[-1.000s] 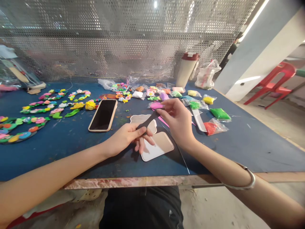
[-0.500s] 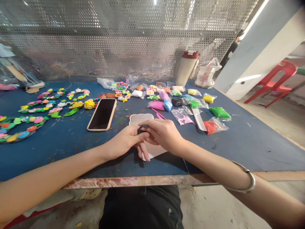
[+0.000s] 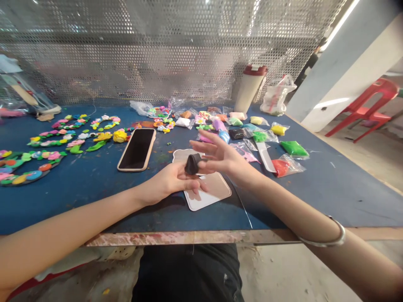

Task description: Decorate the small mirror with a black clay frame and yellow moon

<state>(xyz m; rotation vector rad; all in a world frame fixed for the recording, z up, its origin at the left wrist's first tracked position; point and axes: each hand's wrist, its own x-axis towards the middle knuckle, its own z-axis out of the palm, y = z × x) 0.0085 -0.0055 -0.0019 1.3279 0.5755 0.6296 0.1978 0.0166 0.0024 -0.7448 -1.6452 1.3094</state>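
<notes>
- Left hand (image 3: 168, 180) lies palm up, a black clay lump (image 3: 192, 164) resting on it, above a white card (image 3: 206, 197).
- Right hand (image 3: 222, 157) is spread open, apart from the clay.
- Shaping seems in hand; the lump appears to call for more pressing between both hands.

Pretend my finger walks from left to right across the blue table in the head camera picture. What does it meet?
Colourful clay flower wreaths → yellow clay flower → phone in a tan case → black clay lump on the left hand → right hand → white plastic comb → bag of red clay
</notes>
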